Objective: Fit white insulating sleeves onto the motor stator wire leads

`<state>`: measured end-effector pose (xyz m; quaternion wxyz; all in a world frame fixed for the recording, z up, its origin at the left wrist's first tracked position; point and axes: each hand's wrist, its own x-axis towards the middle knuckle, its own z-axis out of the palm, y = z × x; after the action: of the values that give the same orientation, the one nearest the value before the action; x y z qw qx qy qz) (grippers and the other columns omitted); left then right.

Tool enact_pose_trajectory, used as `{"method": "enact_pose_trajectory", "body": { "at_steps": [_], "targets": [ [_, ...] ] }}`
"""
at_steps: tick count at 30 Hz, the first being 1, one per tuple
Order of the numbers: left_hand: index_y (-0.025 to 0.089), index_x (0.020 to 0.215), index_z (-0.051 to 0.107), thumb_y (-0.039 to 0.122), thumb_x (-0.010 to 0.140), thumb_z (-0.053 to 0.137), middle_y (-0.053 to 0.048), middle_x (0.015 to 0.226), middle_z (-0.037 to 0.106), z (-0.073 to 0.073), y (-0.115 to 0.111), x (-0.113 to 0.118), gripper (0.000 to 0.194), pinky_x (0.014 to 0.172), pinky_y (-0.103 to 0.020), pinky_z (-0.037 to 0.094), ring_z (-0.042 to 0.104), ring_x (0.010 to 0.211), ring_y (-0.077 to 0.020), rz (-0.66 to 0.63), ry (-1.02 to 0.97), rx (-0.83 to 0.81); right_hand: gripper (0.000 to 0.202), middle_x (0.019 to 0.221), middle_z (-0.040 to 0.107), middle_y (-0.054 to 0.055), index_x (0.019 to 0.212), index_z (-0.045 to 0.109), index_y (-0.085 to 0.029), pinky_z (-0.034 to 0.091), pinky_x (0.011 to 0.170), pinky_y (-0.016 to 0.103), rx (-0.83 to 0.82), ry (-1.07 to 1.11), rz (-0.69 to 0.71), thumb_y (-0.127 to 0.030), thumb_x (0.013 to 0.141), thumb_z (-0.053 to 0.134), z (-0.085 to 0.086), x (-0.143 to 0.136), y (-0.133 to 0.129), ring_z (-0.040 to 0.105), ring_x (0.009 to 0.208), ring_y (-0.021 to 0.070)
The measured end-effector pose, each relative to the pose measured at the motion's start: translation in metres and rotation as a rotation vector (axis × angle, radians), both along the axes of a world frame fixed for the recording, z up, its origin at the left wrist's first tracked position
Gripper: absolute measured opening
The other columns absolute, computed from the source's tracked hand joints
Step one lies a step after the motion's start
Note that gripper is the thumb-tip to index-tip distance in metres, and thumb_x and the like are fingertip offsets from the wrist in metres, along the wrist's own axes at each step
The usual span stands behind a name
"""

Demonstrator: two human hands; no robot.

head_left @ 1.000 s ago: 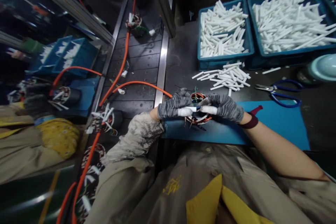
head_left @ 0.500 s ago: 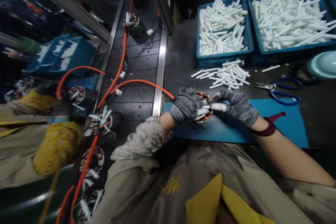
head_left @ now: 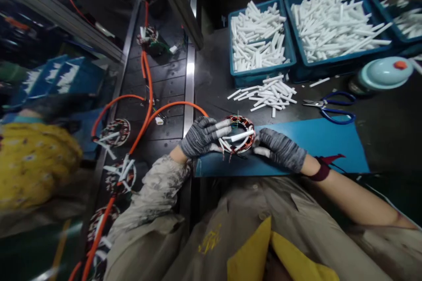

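Note:
A round motor stator [head_left: 251, 124] with copper-coloured windings rests over the blue mat, white sleeves lying across its ring. My left hand [head_left: 206, 136], in a grey striped glove with white fingertips, has its fingers and thumb around the stator's left side. On the opposite side, my right hand [head_left: 280, 147], gloved alike, curls its fingers and thumb against the ring's edge. Thin wires stick out from the stator's lower side. Some of the right fingertips are hidden.
White tubes [head_left: 272, 92] lie loose beyond the blue mat [head_left: 316, 136]. Blue bins [head_left: 263, 72] hold more. Blue-handled scissors [head_left: 332, 107] and a light-blue-lidded bottle [head_left: 384, 74] stand right. Left runs a conveyor [head_left: 168, 127] with stators and an orange cable [head_left: 147, 120]; a co-worker's yellow sleeve [head_left: 39, 162] is beyond.
My hands have moved apart to opposite sides of the stator, uncovering its ring and white sleeves. The right fingers have left the sleeves. The camera view has shifted, and the co-worker's arms have moved.

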<state>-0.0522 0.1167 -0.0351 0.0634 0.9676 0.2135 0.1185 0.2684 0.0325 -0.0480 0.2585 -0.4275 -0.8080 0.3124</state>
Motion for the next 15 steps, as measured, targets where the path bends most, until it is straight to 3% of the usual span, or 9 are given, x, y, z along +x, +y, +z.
{"method": "enact_pose_trajectory", "body": {
  "at_steps": [2, 6, 11, 15],
  "targets": [
    [0.029, 0.139, 0.065, 0.071, 0.094, 0.056, -0.01, 0.139, 0.071, -0.002, -0.006, 0.006, 0.062, 0.101, -0.041, 0.047, 0.069, 0.117, -0.0249, 0.033, 0.033, 0.01, 0.031, 0.105, 0.075, 0.012, 0.116, 0.076, -0.022, 0.055, 0.085, 0.04, 0.086, -0.197, -0.087, -0.038, 0.105, 0.051, 0.001, 0.018, 0.01, 0.068, 0.094, 0.0264],
    [0.026, 0.133, 0.069, 0.067, 0.09, 0.067, -0.013, 0.126, 0.076, 0.001, -0.031, 0.022, 0.06, 0.092, -0.041, 0.052, 0.073, 0.11, -0.0279, 0.153, 0.111, 0.012, 0.033, 0.12, 0.074, 0.014, 0.116, 0.079, -0.022, 0.052, 0.096, 0.047, 0.199, -0.424, -0.22, -0.031, 0.104, 0.05, -0.003, 0.05, 0.043, 0.065, 0.11, 0.0317],
    [0.013, 0.126, 0.072, 0.063, 0.095, 0.063, -0.021, 0.114, 0.078, 0.007, -0.083, 0.076, 0.059, 0.07, -0.042, 0.056, 0.077, 0.084, -0.0325, 0.438, 0.18, 0.185, 0.028, 0.122, 0.075, 0.015, 0.108, 0.079, -0.021, 0.053, 0.1, 0.054, 0.198, -0.345, -0.244, -0.033, 0.1, 0.056, -0.013, 0.056, 0.072, 0.066, 0.115, 0.0351],
    [0.008, 0.12, 0.072, 0.067, 0.094, 0.06, -0.022, 0.102, 0.079, 0.013, -0.099, 0.11, 0.066, 0.071, -0.045, 0.059, 0.077, 0.081, -0.0349, 0.554, 0.075, 0.198, 0.025, 0.141, 0.067, 0.011, 0.116, 0.073, -0.026, 0.048, 0.113, 0.054, 0.217, -0.072, -0.364, -0.036, 0.102, 0.055, -0.003, 0.056, 0.067, 0.062, 0.131, 0.0305]
  ]
}}
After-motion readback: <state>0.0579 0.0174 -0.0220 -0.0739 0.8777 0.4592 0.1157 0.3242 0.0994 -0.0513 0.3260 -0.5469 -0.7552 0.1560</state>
